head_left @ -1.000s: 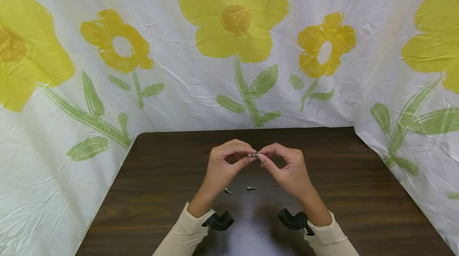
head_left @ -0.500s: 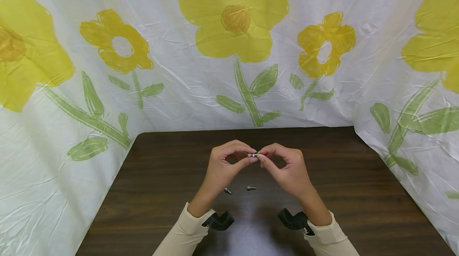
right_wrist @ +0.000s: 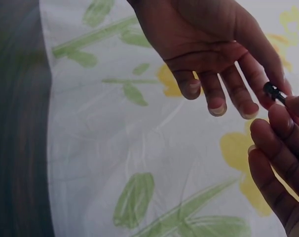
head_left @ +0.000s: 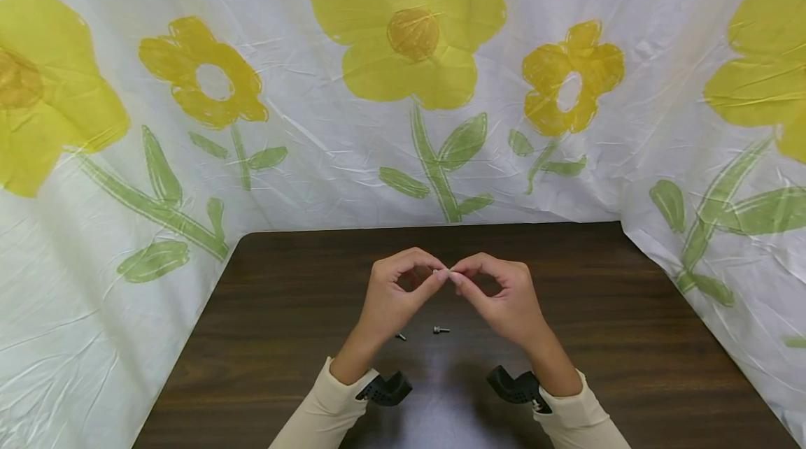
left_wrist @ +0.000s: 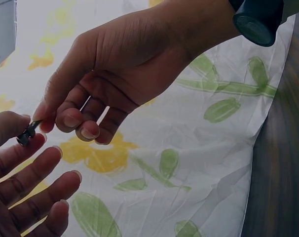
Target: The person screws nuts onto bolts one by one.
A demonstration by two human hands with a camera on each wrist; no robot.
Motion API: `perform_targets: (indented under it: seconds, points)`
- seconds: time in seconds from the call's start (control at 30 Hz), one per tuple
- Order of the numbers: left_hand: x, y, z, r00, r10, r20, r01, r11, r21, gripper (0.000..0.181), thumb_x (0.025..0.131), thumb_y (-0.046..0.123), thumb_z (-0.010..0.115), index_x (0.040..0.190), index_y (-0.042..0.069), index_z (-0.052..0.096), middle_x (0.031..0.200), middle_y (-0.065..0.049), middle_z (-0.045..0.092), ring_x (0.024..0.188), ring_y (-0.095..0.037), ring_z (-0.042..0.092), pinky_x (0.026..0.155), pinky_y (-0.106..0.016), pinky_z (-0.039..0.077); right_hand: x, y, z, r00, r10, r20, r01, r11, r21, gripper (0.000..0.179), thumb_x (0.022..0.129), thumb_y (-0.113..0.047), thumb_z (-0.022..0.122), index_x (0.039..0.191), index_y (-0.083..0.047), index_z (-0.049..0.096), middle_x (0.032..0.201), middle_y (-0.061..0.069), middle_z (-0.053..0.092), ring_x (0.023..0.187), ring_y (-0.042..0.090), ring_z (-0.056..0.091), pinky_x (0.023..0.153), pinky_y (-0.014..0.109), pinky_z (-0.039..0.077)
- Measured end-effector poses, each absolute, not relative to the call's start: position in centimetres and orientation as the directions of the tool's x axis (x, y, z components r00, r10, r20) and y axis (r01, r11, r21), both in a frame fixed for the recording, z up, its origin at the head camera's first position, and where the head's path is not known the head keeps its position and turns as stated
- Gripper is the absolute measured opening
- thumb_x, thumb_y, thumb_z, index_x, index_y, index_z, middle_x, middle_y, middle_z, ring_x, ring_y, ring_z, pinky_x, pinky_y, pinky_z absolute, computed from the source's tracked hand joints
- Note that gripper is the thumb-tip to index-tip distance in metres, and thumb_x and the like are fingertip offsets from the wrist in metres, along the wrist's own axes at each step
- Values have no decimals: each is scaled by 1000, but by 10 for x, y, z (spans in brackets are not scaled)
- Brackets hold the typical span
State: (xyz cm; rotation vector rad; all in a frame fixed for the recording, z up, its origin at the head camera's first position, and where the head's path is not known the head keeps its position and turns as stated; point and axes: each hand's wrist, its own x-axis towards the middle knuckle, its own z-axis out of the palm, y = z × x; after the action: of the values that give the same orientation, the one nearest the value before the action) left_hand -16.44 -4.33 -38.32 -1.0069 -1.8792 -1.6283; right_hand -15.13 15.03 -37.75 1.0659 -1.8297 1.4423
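Note:
My left hand (head_left: 393, 288) and right hand (head_left: 506, 291) meet fingertip to fingertip above the table, with a small metal bolt (left_wrist: 26, 135) between them. The left thumb and index finger pinch the bolt's dark, thick head end. At the other end, the right thumb and index finger pinch its thin shank. In the right wrist view the bolt (right_wrist: 273, 91) is partly covered by the fingertips. The head view hides nearly all of it. On the table below lie two more small bolts: one bolt (head_left: 441, 329) in full sight, another bolt (head_left: 401, 337) partly behind the left wrist.
The dark wood-grain table (head_left: 283, 309) extends around both hands. Behind it and along the sides hangs a white cloth (head_left: 302, 176) printed with yellow flowers. Black camera mounts (head_left: 387, 389) sit on the wrists.
The left fingertips have shifted slightly right and now touch the right ones, covering the bolt that showed between them. The right hand has hardly moved. The two bolts on the table lie still.

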Motion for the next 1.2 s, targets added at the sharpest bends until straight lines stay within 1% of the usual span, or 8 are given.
perform_targets:
  seconds: [0.13,0.3,0.4,0.5,0.6,0.7,0.9,1.2]
  points:
    - [-163,-42,-383,-638,230,735,760,38,649,8,93,6,73,87,11,74,77,1,68,64,-12,61,52,-27,51,-151,150,-377,-511,-243,825,-859,97,-503,30,78,17,76,96,-6,73,75,4,70,66,13,67,62,21,55]
    - [-161,-42,-383,-698,236,676,703,50,709,30,101,10,63,74,9,73,70,0,69,60,-15,63,53,-28,52,-152,149,-378,-513,-239,825,-858,108,-502,31,77,18,77,96,-7,74,76,4,71,66,12,67,63,21,56]
    - [-161,-43,-384,-725,231,649,674,42,737,30,105,10,57,81,6,75,72,-4,71,61,-21,65,54,-31,54,-152,150,-379,-519,-227,824,-854,122,-505,33,76,19,76,95,-7,73,74,3,70,65,12,66,62,21,55]
    - [-162,-44,-384,-711,220,668,686,11,727,11,98,2,65,98,4,76,83,-9,73,67,-24,68,56,-33,56,-154,151,-380,-523,-210,826,-852,136,-505,32,75,19,76,95,-7,73,73,1,69,64,11,66,60,20,54]
    - [-163,-45,-382,-665,217,715,729,-20,684,25,84,-9,78,106,3,74,93,-11,73,74,-21,69,58,-33,58,-155,153,-380,-522,-204,828,-853,142,-503,32,75,19,76,95,-7,73,72,0,69,64,11,65,60,20,54]
    - [-161,-45,-377,-622,219,752,766,-31,642,32,75,-13,82,102,1,74,95,-11,73,80,-18,68,59,-32,58,-154,153,-380,-524,-211,825,-852,144,-504,33,75,19,76,96,-7,73,73,0,69,64,11,66,61,20,54]
    - [-152,-44,-361,-598,222,770,781,-53,622,22,76,-17,80,93,-3,75,89,-13,72,83,-16,67,55,-36,56,-153,153,-378,-530,-214,821,-848,150,-508,32,77,18,76,96,-7,73,74,-1,70,65,11,66,61,20,54]
    - [-150,-43,-359,-612,216,761,775,-29,632,20,77,-15,80,91,-2,74,86,-11,72,79,-14,66,56,-33,55,-153,152,-379,-521,-212,827,-853,139,-502,33,76,18,76,97,-8,73,73,0,69,65,11,66,62,20,54]
